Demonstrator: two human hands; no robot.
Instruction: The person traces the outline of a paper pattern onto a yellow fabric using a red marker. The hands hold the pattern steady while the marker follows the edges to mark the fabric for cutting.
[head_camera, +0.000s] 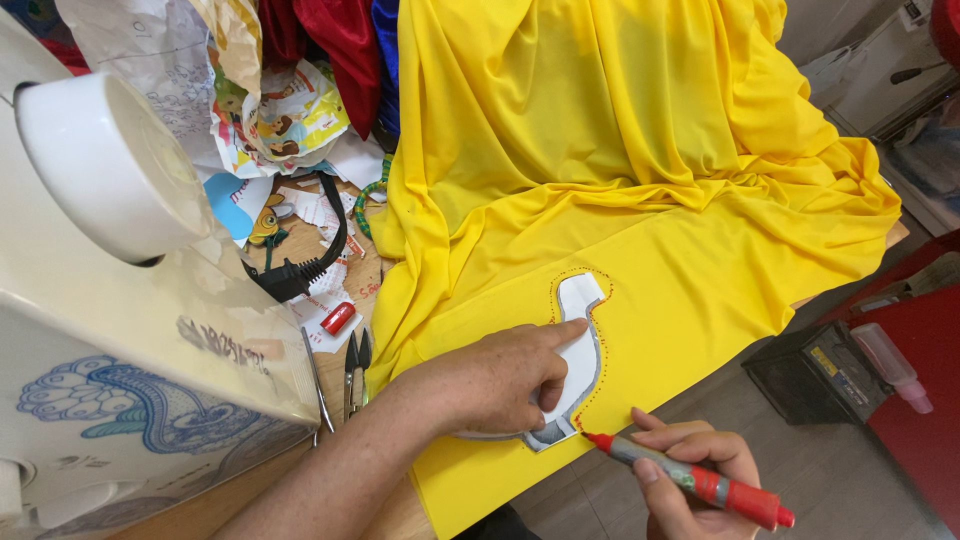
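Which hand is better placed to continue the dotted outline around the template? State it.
Probably the right hand: it holds the red marker, tip beside the white template at the dotted line's end. The left hand presses the template flat on the yellow fabric.

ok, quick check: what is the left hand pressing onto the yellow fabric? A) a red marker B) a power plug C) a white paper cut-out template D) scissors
C: the left hand lies flat on a white paper template on the yellow fabric, with a red dotted outline around it; the red marker is in the right hand, its tip at the template's lower edge.
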